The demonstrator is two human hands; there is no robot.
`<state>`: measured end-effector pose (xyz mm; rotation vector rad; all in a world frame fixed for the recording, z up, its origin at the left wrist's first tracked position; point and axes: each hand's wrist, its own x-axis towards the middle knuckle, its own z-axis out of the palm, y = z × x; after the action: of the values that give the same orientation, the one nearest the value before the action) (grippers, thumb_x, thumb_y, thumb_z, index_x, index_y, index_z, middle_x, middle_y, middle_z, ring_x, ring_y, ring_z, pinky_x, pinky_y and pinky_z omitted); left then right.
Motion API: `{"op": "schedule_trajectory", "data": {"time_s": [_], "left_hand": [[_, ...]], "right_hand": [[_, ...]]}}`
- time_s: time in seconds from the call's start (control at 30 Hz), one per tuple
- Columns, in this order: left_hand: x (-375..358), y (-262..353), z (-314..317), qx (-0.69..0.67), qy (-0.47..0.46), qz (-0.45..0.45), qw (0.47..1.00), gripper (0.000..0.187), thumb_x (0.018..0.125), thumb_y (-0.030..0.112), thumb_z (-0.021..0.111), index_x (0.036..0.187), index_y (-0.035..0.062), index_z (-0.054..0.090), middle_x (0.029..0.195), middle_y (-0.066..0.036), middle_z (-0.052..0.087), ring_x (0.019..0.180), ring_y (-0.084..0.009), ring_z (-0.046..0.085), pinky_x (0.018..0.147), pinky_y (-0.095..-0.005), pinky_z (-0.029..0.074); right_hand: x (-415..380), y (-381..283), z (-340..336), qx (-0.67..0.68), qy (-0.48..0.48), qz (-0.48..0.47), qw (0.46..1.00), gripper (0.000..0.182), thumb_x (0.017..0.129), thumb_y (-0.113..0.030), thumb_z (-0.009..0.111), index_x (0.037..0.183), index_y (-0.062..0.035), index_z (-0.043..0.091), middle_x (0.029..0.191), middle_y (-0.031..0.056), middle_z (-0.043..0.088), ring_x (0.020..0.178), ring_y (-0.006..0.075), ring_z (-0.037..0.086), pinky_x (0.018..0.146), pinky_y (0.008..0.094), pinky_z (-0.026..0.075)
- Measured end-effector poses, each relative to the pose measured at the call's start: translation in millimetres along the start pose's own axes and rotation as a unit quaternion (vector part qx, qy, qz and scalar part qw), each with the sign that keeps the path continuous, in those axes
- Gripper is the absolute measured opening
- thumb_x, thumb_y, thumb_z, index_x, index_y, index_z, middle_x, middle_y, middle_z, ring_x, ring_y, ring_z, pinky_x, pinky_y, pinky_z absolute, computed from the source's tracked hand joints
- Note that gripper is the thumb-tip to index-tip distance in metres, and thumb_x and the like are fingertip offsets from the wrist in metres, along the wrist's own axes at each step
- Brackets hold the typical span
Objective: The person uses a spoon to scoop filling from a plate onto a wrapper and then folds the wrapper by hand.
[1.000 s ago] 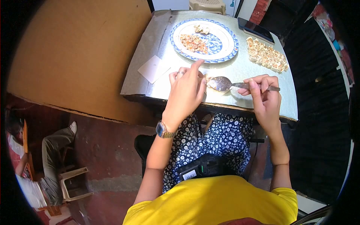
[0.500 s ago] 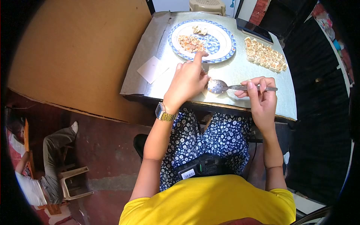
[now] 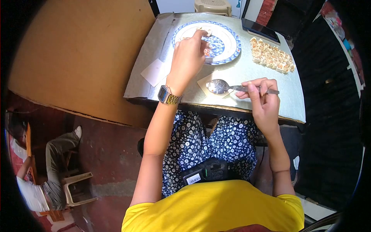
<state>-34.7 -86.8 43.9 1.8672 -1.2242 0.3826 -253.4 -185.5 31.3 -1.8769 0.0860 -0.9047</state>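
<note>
A small table (image 3: 247,73) stands beside a tan wall (image 3: 77,54), above a reddish floor (image 3: 112,154) with a plastic stool (image 3: 75,189).

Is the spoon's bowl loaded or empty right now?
Empty, as far as it shows: the spoon in the right hand shows bare shiny metal over a wrapper square.

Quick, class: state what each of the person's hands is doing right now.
Left hand: over the plate, fingers curled at the filling; whether it grips anything cannot be told.
Right hand: closed on the spoon handle, bowl over a small wrapper.
</note>
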Motion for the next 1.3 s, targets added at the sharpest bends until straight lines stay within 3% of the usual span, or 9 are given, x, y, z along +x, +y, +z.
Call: {"op": "schedule_trajectory", "data": {"time_s": [0.17,0.27,0.37,0.47,0.5,0.63,0.9,1.0,1.3], "left_hand": [[-4.5,-16.9,8.7,0.105,0.006,0.030,0.994,0.016,0.085,0.005,0.067,0.100,0.0053,0.066,0.085,-0.016,0.072,0.083,-0.0336,0.068,0.074,-0.0419,0.051],[-2.8,-16.9,7.0,0.160,0.078,0.052,0.983,0.012,0.086,0.007,0.066,0.098,0.0061,0.067,0.080,-0.015,0.069,0.079,-0.0325,0.066,0.073,-0.0420,0.051],[-9.4,-16.4,0.8,0.113,0.074,0.045,0.990,0.014,0.086,0.010,0.068,0.099,0.0041,0.066,0.078,-0.014,0.067,0.075,-0.0297,0.065,0.072,-0.0396,0.051],[-32.3,0.8,-13.0,-0.033,-0.042,-0.100,0.994,0.017,0.084,0.013,0.069,0.098,0.0043,0.065,0.081,-0.013,0.067,0.081,-0.0325,0.064,0.079,-0.0442,0.047],[-42.2,-2.5,-11.0,0.008,-0.039,-0.040,0.998,0.023,0.084,0.014,0.072,0.103,0.0024,0.066,0.081,-0.013,0.067,0.074,-0.0237,0.065,0.071,-0.0365,0.051],[-63.2,-5.2,-2.5,-0.008,-0.079,-0.058,0.995,0.025,0.083,0.015,0.073,0.103,0.0027,0.066,0.080,-0.010,0.066,0.071,-0.0232,0.061,0.071,-0.0356,0.049],[-77.2,-19.8,7.1,-0.041,-0.050,-0.042,0.997,0.024,0.082,0.016,0.074,0.103,0.0057,0.068,0.085,-0.008,0.064,0.078,-0.0227,0.057,0.078,-0.0363,0.046],[-79.9,-17.8,6.2,-0.040,-0.051,-0.055,0.996,0.024,0.082,0.017,0.074,0.103,0.0062,0.069,0.087,-0.009,0.064,0.081,-0.0238,0.057,0.079,-0.0370,0.046],[-81.0,-14.9,4.5,-0.024,-0.066,-0.062,0.996,0.019,0.084,0.020,0.073,0.100,0.0121,0.076,0.089,-0.008,0.062,0.088,-0.0262,0.055,0.085,-0.0386,0.044]], "right_hand": [[0.2,13.9,-8.3,0.020,0.018,0.026,0.999,0.016,0.102,-0.002,0.048,0.094,-0.0026,0.033,0.097,0.0191,0.060,0.082,0.0197,0.070,0.074,0.0280,0.059],[-1.7,20.9,-11.2,0.042,0.045,0.053,0.997,0.017,0.102,-0.002,0.047,0.095,-0.0032,0.032,0.097,0.0193,0.060,0.082,0.0208,0.070,0.073,0.0288,0.059],[0.8,24.2,-12.8,0.079,0.062,0.084,0.991,0.015,0.102,-0.001,0.045,0.096,-0.0035,0.031,0.097,0.0195,0.059,0.081,0.0222,0.070,0.072,0.0288,0.060],[4.8,37.7,-19.3,0.084,0.070,0.096,0.989,0.015,0.102,0.000,0.044,0.097,-0.0031,0.031,0.096,0.0196,0.059,0.080,0.0226,0.070,0.071,0.0282,0.060],[6.2,40.2,-19.5,0.078,0.069,0.097,0.990,0.015,0.102,0.000,0.044,0.097,-0.0030,0.031,0.096,0.0196,0.059,0.079,0.0227,0.070,0.071,0.0280,0.060],[13.5,34.6,-19.4,0.045,0.043,0.096,0.993,0.014,0.102,-0.001,0.044,0.097,-0.0028,0.031,0.096,0.0194,0.059,0.079,0.0230,0.070,0.070,0.0279,0.061],[24.9,25.0,-30.9,0.050,0.075,0.057,0.994,0.017,0.103,-0.007,0.048,0.097,-0.0075,0.031,0.099,0.0205,0.061,0.082,0.0241,0.071,0.070,0.0287,0.060],[23.6,18.8,-21.4,0.075,0.031,0.075,0.994,0.018,0.103,-0.006,0.048,0.097,-0.0086,0.031,0.099,0.0205,0.061,0.083,0.0244,0.071,0.070,0.0285,0.060],[21.9,31.0,-12.1,0.026,0.021,0.084,0.996,0.017,0.102,-0.004,0.046,0.098,-0.0046,0.031,0.096,0.0194,0.060,0.079,0.0233,0.071,0.068,0.0273,0.060]]}}
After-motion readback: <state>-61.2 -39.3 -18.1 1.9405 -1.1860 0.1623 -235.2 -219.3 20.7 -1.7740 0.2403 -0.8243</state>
